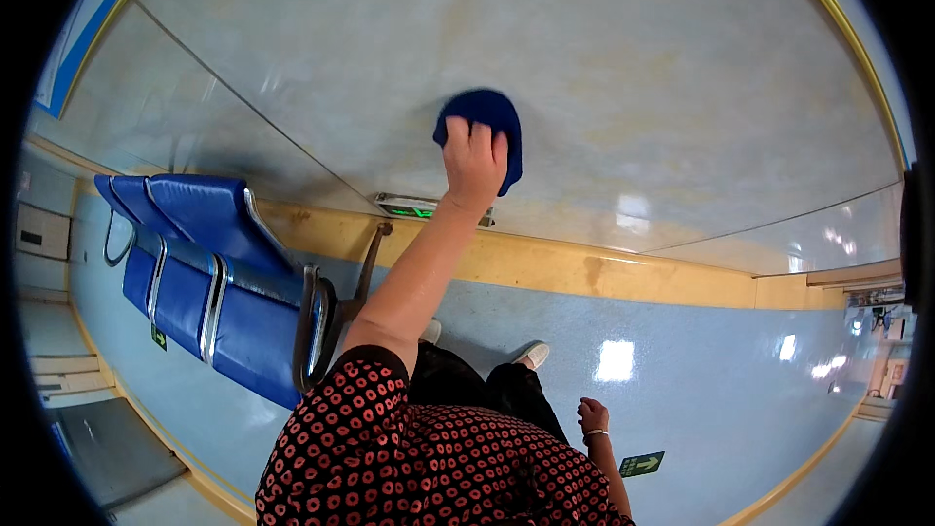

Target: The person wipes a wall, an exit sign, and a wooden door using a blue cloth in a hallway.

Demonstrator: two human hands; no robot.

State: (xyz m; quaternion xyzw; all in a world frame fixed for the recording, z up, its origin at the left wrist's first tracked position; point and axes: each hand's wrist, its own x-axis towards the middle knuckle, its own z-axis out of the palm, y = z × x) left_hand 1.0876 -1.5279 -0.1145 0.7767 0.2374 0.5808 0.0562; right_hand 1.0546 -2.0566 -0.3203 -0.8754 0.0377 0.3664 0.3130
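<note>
A dark blue cloth (483,104) lies bunched against the glossy, pale marbled wall panel (621,73). My left hand (475,164) presses on it, arm stretched out, fingers bent over the fabric. Just below that hand, a lit green exit sign (409,210) sits low on the wall, partly covered by my forearm. My right hand (593,416) hangs down by my side over the floor, a bracelet at its wrist. Its fingers look curled and nothing shows in it, but it is too small to tell how far they are closed.
To the left stands a row of blue padded seats (263,314) with metal armrests, close to the wall. A yellow baseboard (555,263) runs along the wall's foot. The shiny blue floor (679,380) bears a green arrow sign (643,463) near my right arm.
</note>
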